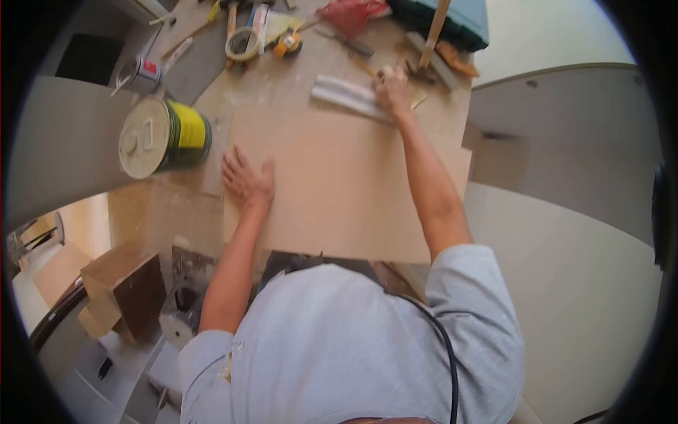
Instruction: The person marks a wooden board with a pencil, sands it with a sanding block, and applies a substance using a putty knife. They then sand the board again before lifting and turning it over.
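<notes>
A light tan rectangular board [321,177] lies flat in front of me on the worktable. My left hand [247,178] rests on its left edge, palm down with the fingers spread. Past the board's far edge, my right hand [393,90] is closed, its fingers curled. What it grips, if anything, I cannot make out. Just left of that hand lies a silvery metal strip [345,94], its right end partly behind the hand. A thin yellow-orange stick [363,66] shows beside the fingers.
A large can with a yellow label [187,127] stands left of the board, a smaller can [146,71] behind it. Farther back lie a tape roll [242,44], a tape measure [287,45], a red bag [352,14] and a green case [452,18]. An upright wooden stick [434,34] stands right.
</notes>
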### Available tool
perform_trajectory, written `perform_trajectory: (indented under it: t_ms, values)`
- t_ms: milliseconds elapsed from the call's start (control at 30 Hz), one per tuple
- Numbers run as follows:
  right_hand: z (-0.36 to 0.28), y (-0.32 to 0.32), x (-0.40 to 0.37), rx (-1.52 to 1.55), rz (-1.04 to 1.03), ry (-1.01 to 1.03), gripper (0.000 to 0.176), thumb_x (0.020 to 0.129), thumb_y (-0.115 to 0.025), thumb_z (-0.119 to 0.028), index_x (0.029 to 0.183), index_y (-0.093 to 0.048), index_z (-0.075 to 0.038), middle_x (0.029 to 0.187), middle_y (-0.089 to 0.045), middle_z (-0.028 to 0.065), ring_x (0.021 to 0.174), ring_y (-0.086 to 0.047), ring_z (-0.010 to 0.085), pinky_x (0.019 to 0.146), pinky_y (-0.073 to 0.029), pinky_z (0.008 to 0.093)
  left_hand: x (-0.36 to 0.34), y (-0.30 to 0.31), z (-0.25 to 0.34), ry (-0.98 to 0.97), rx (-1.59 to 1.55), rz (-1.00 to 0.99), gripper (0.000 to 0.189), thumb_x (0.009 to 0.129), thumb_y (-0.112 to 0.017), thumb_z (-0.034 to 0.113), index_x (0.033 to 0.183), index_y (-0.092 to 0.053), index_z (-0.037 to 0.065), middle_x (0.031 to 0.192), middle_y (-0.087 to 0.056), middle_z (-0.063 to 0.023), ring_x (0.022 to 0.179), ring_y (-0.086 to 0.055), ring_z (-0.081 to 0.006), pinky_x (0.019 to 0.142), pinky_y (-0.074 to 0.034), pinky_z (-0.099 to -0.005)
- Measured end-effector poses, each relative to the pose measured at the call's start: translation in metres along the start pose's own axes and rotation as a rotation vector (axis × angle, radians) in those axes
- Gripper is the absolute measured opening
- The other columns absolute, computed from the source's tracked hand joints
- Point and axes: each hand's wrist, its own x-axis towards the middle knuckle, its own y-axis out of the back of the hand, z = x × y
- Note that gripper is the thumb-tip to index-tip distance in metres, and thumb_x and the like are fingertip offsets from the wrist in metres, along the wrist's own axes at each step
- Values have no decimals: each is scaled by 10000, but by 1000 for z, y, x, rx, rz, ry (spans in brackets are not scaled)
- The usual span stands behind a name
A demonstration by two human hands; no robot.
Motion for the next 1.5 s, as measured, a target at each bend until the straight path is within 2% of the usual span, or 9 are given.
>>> perform_trajectory:
  t_ms: [167, 267, 567, 900, 967, 1033, 1100, 1300, 1500]
  values:
    - [0, -7, 9, -163, 25, 51, 184, 928, -646, -209, 990, -667, -37, 1054, -669, 222, 1039, -635, 428, 916, -507, 517, 5, -4, 4, -16, -20, 58, 895, 924, -591, 616, 1562, -349, 37, 1565, -342, -289, 1446, -305, -453, 1159, -251, -556]
    - [-13, 23, -11, 78, 53, -21, 228, 1012, -529, -228, 1128, -562, -34, 1022, -665, 285, 992, -635, 489, 878, -494, 543, 2, -5, 1, -45, -30, 53, 893, 930, -570, 630, 1557, -358, 30, 1566, -336, -308, 1441, -305, -466, 1160, -246, -558]
    - [-12, 74, -220, 234, 207, -383, 179, 974, -567, -163, 1049, -629, -13, 999, -693, 286, 960, -679, 464, 825, -529, 532, 5, -11, 0, -5, -75, 46, 891, 962, -504, 632, 1582, -313, 21, 1592, -280, -343, 1470, -265, -476, 1183, -215, -575]
    - [6, 58, -65, 216, 145, -341, 231, 899, -694, -181, 1085, -682, -45, 1097, -702, 195, 1058, -677, 353, 893, -533, 459, 12, 3, -11, -217, -50, -25, 733, 997, -479, 532, 1618, -317, 178, 1657, -199, -277, 1532, -175, -450, 1221, -173, -566]
    - [-14, 54, -34, -128, 398, 118, 319, 867, -754, -265, 1128, -700, -89, 1188, -670, 180, 1128, -644, 340, 936, -521, 447, 12, 8, -8, -204, -28, -40, 718, 997, -479, 525, 1616, -325, 195, 1661, -202, -264, 1531, -184, -445, 1222, -178, -561]
    - [-40, 31, -22, 78, 56, 212, 413, 808, -812, -328, 1154, -712, -126, 1192, -664, 165, 1153, -625, 341, 973, -505, 451, 12, 16, -3, -201, -7, -64, 723, 982, -507, 533, 1610, -342, 214, 1657, -217, -258, 1524, -209, -439, 1217, -194, -556]
    - [-54, 6, -28, -134, -186, 385, 480, 789, -827, -350, 1211, -702, -159, 1218, -649, 152, 1173, -608, 353, 986, -496, 464, 12, 9, -9, -188, 17, -78, 727, 975, -522, 535, 1607, -350, 219, 1656, -223, -252, 1521, -219, -434, 1213, -207, -555]
    - [-48, -3, -39, -130, -97, 441, 569, 800, -820, -310, 1323, -642, -172, 1233, -618, 164, 1092, -626, 367, 906, -514, 475, 12, 4, -4, -190, 34, -50, 731, 970, -543, 535, 1604, -353, 225, 1657, -228, -236, 1519, -231, -419, 1196, -250, -557]
    - [-118, 80, -59, 78, 124, 347, 499, 847, -788, -310, 1280, -658, -101, 1043, -649, 194, 991, -611, 369, 854, -493, 472, 10, 4, -11, -187, 66, -67, 713, 965, -550, 517, 1589, -382, 215, 1634, -260, -270, 1502, -267, -426, 1201, -245, -547]
